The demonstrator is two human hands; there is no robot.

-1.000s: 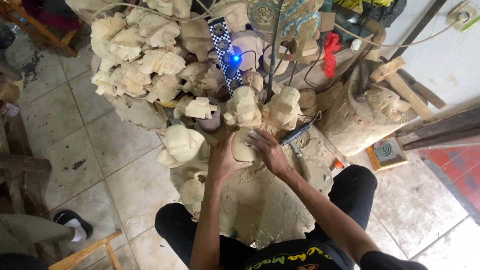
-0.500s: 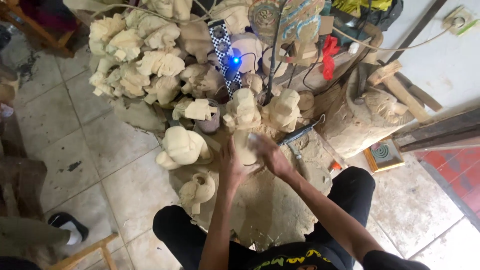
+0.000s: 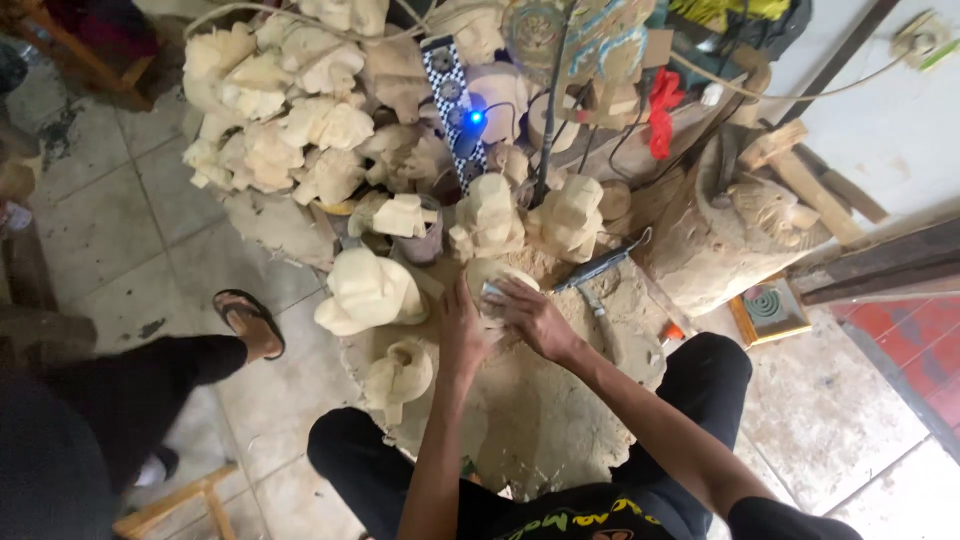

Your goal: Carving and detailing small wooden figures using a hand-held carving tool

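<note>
A pale, rounded wooden carving [image 3: 500, 272] stands on a sawdust-covered block [image 3: 540, 410] between my knees. My left hand [image 3: 458, 330] grips its near left side. My right hand [image 3: 532, 318] rests on its right side, fingers closed on a small grey pad [image 3: 491, 290] pressed to the wood. The hands hide most of the carving's lower half.
Several unfinished pale carvings [image 3: 368, 292] ring the block, with a heap [image 3: 275, 120] behind. A chisel [image 3: 600, 268] lies to the right, a dark strip with a blue light [image 3: 474, 118] and cables behind. Another person's sandalled foot [image 3: 250, 322] stands at left.
Both hands stay on the carving, the right one shifting slightly over it. Another person's dark-trousered leg and sandalled foot have come into view at the left.
</note>
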